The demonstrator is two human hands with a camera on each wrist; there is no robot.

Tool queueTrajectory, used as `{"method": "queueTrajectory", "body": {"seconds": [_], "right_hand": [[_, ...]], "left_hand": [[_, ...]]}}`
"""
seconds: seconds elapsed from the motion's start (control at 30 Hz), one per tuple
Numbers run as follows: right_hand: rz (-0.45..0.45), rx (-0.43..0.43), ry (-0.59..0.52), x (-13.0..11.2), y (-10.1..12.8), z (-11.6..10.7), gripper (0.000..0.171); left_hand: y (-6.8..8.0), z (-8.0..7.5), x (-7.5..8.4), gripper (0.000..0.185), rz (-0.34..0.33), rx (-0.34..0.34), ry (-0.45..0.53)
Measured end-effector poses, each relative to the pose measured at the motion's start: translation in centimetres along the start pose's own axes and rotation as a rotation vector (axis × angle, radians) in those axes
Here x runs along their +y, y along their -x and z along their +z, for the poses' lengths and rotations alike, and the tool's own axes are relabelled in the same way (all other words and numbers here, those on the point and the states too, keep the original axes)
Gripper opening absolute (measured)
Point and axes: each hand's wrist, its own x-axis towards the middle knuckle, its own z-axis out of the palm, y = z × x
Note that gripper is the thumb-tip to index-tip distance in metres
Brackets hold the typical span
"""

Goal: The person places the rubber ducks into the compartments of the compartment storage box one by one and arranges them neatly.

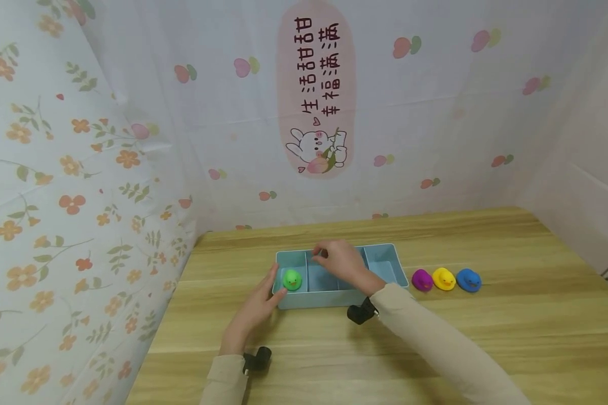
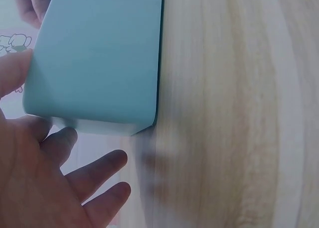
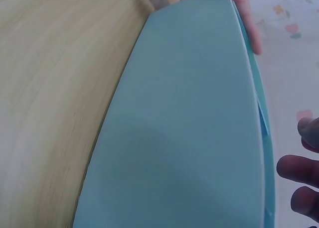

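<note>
sleeves: long, beige, on both arms | left hand [image 1: 253, 313]: bare, small black camera strapped at wrist | right hand [image 1: 340, 262]: bare, matching black wrist camera

Tray [image 1: 385, 254]: on the tabletop [image 1: 486, 337], in the middle.
Duck [image 1: 291, 279]: in the leftmost compartment.
Three ducks [image 1: 444, 279]: in a row, right of the tray.

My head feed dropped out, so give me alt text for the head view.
A light blue plastic divided tray sits on a wooden table, a green rubber duck in its leftmost compartment. The left hand touches the tray's left end; the right hand hovers over its middle. Purple, yellow and blue ducks line up to its right.
</note>
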Motion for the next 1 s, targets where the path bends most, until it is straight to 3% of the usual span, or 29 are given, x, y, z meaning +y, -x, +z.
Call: {"method": "queueTrajectory", "body": {"seconds": [1.0], "right_hand": [[-0.011, 0.080, -0.046, 4.9, 1.5, -2.7, 0.007]], "left_hand": [[-0.2, -0.1, -0.6, 0.070, 0.021, -0.015, 0.011]]}}
